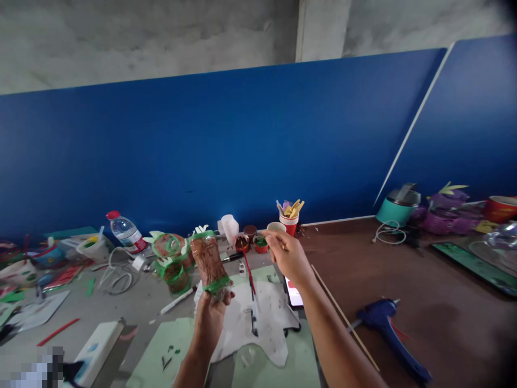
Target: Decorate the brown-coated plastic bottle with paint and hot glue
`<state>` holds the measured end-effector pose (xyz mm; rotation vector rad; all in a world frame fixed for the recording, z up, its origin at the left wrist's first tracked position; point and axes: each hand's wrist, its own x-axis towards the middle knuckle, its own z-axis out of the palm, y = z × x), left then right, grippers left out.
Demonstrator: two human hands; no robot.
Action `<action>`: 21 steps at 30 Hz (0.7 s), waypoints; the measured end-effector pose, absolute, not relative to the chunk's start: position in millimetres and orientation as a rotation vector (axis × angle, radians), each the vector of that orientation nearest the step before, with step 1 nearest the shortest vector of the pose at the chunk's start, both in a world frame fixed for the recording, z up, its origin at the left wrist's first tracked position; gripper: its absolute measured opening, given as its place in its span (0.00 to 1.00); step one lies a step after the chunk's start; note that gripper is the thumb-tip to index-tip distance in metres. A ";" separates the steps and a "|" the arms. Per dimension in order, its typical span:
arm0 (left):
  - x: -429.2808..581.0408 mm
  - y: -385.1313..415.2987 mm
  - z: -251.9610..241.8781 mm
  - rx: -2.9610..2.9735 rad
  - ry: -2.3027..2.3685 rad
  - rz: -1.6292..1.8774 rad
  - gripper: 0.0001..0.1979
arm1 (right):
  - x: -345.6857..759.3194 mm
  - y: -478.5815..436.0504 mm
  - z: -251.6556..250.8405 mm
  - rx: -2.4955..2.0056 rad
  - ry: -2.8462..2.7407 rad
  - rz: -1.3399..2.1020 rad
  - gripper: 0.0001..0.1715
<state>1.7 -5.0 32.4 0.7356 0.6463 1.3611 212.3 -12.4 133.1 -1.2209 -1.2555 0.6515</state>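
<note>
My left hand [210,318] is closed around the bottom of a brown painted plastic bottle [207,260] with a green band at its base, held upright over the desk. My right hand [286,253] reaches forward toward the small paint cups, its fingers pinched together; whether anything is in them I cannot make out. Just beyond it stand a green paint cup [260,243], a red paint cup [242,245] and a white cup [276,227]. A red-handled brush [247,272] lies on the white cloth [266,318].
A second brown and green craft piece [173,258] stands left of the bottle. A water bottle [127,233], a white cable [117,276] and paper scraps crowd the left. A blue glue gun [390,330], a wooden stick [343,318] and a red cup of sticks [290,218] sit to the right.
</note>
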 end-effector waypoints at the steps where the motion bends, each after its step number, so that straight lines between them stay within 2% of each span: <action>1: 2.2 -6.2 32.9 0.751 0.635 1.346 0.23 | 210.9 -12.5 132.9 -1.246 -1.312 0.608 0.23; 10: 0.1 -12.7 38.0 0.679 0.562 1.180 0.21 | 202.8 -13.4 132.6 -1.483 -1.630 0.273 0.12; 16: -2.4 -14.5 31.6 0.725 0.481 1.102 0.24 | 200.6 -13.1 130.3 -1.508 -1.681 0.213 0.14; 21: -3.0 -14.2 31.4 0.760 0.453 1.068 0.24 | 198.0 -14.2 133.4 -1.511 -1.695 0.160 0.12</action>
